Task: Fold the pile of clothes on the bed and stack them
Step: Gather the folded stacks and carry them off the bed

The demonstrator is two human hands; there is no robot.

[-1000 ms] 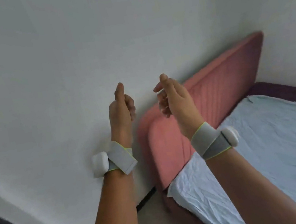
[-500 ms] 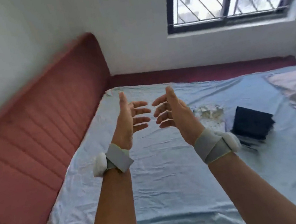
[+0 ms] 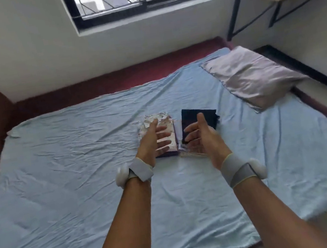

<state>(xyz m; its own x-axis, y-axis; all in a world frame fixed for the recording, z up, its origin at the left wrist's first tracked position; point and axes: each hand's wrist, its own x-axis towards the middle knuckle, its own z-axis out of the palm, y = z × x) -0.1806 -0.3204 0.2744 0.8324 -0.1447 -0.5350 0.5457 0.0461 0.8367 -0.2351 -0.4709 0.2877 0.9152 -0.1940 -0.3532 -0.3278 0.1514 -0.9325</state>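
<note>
Two folded stacks are sitting side by side mid-bed on the light blue sheet (image 3: 60, 183): a white floral-print stack (image 3: 158, 120) and, touching at its 3 o'clock, a dark navy stack (image 3: 199, 116). Left hand (image 3: 154, 141) and right hand (image 3: 202, 137) are hovering in front of them, palms facing, fingers spread, gripping nothing. Grey pillow (image 3: 251, 77) is lying at 2 o'clock.
</note>
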